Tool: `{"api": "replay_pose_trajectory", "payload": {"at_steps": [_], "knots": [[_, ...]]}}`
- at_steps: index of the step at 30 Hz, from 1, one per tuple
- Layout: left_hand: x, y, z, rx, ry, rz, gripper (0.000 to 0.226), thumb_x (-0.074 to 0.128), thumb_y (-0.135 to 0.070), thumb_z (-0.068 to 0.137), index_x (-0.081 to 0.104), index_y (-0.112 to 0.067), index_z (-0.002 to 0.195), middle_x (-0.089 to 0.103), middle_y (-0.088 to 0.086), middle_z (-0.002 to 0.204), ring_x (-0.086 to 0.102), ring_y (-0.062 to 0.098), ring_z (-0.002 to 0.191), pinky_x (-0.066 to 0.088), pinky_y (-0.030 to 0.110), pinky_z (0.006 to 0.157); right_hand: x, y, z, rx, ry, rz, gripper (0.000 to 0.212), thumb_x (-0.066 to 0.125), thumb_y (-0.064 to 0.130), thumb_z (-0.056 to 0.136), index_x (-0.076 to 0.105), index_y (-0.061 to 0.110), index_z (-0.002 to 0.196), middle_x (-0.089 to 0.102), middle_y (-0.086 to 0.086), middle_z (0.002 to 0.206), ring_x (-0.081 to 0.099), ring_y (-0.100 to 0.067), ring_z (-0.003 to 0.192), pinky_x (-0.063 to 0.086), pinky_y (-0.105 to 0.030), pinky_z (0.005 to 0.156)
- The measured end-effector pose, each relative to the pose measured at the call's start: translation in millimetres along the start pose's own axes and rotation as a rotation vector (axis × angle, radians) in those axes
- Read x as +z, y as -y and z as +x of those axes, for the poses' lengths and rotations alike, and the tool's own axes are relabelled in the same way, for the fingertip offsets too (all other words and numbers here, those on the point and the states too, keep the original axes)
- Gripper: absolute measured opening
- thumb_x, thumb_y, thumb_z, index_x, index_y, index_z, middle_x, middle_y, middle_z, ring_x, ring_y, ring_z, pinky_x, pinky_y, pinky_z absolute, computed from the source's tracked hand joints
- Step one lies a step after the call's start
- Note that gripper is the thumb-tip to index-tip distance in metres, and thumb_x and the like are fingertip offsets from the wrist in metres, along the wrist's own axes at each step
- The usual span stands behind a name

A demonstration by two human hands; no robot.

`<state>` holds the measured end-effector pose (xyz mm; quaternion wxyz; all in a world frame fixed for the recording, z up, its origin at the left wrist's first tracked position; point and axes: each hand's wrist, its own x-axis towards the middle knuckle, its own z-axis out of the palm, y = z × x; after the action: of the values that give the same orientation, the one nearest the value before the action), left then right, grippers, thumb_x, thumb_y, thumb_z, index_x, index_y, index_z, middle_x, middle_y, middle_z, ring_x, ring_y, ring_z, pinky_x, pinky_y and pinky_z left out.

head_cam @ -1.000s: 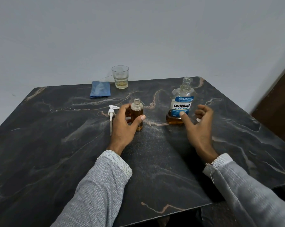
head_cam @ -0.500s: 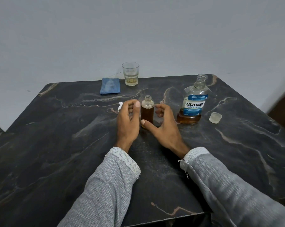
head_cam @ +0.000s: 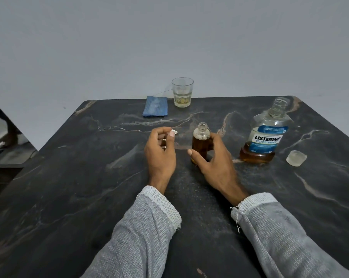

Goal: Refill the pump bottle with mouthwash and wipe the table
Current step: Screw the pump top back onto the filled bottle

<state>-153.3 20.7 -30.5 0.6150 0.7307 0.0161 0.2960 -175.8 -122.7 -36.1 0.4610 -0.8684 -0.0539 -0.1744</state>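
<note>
"LISTERINE COOL MINT", mouthwash bottle (head_cam: 267, 135) label

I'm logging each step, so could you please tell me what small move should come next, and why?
Probably the left hand should lift the white pump head to the small amber bottle: its neck is open, it looks nearly full, and the right hand steadies it.
</note>
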Motion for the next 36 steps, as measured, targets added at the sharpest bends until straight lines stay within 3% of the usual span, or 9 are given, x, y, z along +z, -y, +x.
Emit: {"api": "replay_pose_trajectory", "payload": {"at_steps": [4,8,11,16,20,22,25,31,36], "knots": [[-12,4,8,-0.059,-0.076,0.039,0.006,0.062,-0.018,0.091,0.061,-0.023,0.095,0.065,-0.012,0.083,0.063,0.000,0.073,0.046,0.009,0.062,-1,-1,0,0.012,0.016,0.028,0.059,0.070,0.049,0.081,0.041,0.032,0.129,0.055,0.009,0.129,0.050,-0.003,0.111,0.044,-0.028,0.095],[-17,11,19,-0.128,-0.083,0.222,0.006,0.065,-0.027,0.088,0.062,-0.024,0.092,0.066,-0.012,0.082,0.062,0.003,0.077,0.047,0.016,0.067,-2,1,0,0.009,0.010,0.030,0.057,0.070,0.048,0.081,0.043,0.029,0.128,0.056,0.010,0.125,0.052,-0.008,0.112,0.043,-0.049,0.102],[-11,13,30,-0.182,0.017,0.364,0.016,0.066,-0.036,0.087,0.061,-0.023,0.095,0.066,-0.009,0.084,0.063,0.008,0.079,0.052,0.030,0.073,-3,3,-1,0.014,0.018,0.036,0.057,0.070,0.047,0.082,0.043,0.028,0.128,0.056,0.006,0.127,0.054,-0.012,0.114,0.043,-0.051,0.102],[6,9,54,-0.251,0.271,0.735,0.041,0.059,-0.058,0.084,0.060,-0.021,0.101,0.060,-0.005,0.097,0.057,0.018,0.088,0.047,0.034,0.075,-4,4,-1,0.028,0.032,0.052,0.056,0.069,0.047,0.081,0.042,0.031,0.127,0.055,0.005,0.130,0.052,-0.014,0.120,0.043,-0.051,0.103],[15,3,62,-0.259,0.375,0.903,0.035,0.064,-0.047,0.086,0.069,-0.013,0.093,0.070,0.003,0.093,0.066,0.024,0.084,0.053,0.037,0.072,-3,5,0,0.040,0.025,0.044,0.055,0.070,0.047,0.080,0.043,0.031,0.125,0.056,0.005,0.127,0.054,-0.014,0.115,0.044,-0.050,0.101],[15,-1,63,-0.277,0.395,0.855,0.028,0.065,-0.041,0.087,0.071,-0.013,0.089,0.071,0.003,0.089,0.066,0.022,0.085,0.051,0.032,0.070,-3,6,-1,0.040,0.030,0.048,0.055,0.069,0.048,0.080,0.041,0.033,0.125,0.056,0.006,0.128,0.053,-0.013,0.115,0.045,-0.050,0.100],[8,-19,65,-0.251,0.331,0.552,0.015,0.068,-0.034,0.087,0.063,-0.024,0.077,0.066,-0.005,0.085,0.062,0.013,0.081,0.044,0.023,0.060,-4,6,-1,0.041,0.044,0.057,0.056,0.068,0.048,0.080,0.041,0.033,0.127,0.054,0.006,0.131,0.051,-0.013,0.118,0.043,-0.051,0.102],[-10,-89,81,-0.148,0.239,-0.102,0.025,0.071,-0.027,0.086,0.065,-0.015,0.107,0.072,0.006,0.098,0.070,0.021,0.093,0.057,0.027,0.073,-5,6,-1,0.046,0.059,0.078,0.056,0.070,0.046,0.081,0.043,0.031,0.128,0.055,0.006,0.131,0.051,-0.013,0.120,0.042,-0.051,0.104],[3,-125,77,-0.066,0.251,-0.316,0.019,0.071,-0.019,0.086,0.065,-0.016,0.104,0.072,0.005,0.097,0.071,0.016,0.089,0.058,0.033,0.081,-6,7,-1,0.047,0.060,0.083,0.055,0.070,0.046,0.081,0.044,0.032,0.127,0.055,0.006,0.130,0.052,-0.013,0.119,0.042,-0.051,0.103]]}}
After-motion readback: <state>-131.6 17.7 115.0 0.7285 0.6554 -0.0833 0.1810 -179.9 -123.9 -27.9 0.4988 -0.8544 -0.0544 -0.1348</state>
